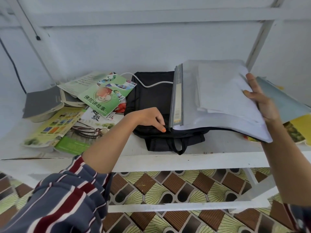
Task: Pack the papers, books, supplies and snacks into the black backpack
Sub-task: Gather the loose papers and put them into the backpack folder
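Folder of papers [218,98] held over black backpack [151,98] on shelf [218,145].
Folder edge is clamped by right grip [262,100]; left grip [149,118] is rested on backpack, fingers bent, pinch not discernible.
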Motion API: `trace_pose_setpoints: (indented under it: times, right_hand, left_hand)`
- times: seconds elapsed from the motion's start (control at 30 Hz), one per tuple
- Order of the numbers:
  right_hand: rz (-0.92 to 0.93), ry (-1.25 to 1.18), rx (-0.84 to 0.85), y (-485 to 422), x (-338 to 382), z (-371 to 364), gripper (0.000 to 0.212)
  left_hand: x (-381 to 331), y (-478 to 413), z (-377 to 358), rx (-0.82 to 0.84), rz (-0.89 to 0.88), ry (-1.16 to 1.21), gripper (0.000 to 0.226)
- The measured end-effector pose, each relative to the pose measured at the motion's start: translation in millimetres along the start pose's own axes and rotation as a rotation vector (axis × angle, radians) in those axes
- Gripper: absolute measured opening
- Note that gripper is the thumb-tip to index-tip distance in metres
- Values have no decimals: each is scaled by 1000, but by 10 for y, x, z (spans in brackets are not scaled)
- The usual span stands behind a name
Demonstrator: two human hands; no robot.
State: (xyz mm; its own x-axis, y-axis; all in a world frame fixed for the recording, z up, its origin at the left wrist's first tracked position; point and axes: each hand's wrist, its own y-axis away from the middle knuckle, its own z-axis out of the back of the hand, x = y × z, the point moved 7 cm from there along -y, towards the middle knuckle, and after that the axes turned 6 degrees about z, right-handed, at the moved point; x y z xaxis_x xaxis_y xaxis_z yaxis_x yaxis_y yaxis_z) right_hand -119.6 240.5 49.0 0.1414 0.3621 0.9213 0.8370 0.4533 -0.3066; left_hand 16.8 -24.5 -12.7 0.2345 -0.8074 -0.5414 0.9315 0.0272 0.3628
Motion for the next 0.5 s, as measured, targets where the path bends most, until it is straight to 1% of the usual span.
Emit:
trace_pose_setpoints:
  times: [0.03,0.13,0.2,0.27,0.33,0.4,0.47,0.5]
  right_hand:
    - [2,-1,7,-9,3,2,51]
    - [24,9,16,-23,39,0,50]
    - [32,-14,3,-14,77,13,47]
    - [35,-40,-4,5,110,29,45]
    - [40,-53,-26,34,145,61,45]
    - [45,-64,-49,59,186,70,44]
    - [56,-60,-62,73,218,62,43]
    - [56,-62,-65,74,225,65,43]
  left_hand:
    - [17,3,52,-35,12,29,19]
    - [26,58,248,-174,-5,189,20]
    - [22,104,441,-346,-57,257,23]
    - [24,147,631,-544,-110,242,23]
    - [33,175,745,-724,-125,167,20]
    - [-16,185,736,-840,-134,-12,14]
    - [-124,143,627,-888,-174,-264,9]
    - [-168,118,570,-895,-178,-347,8]
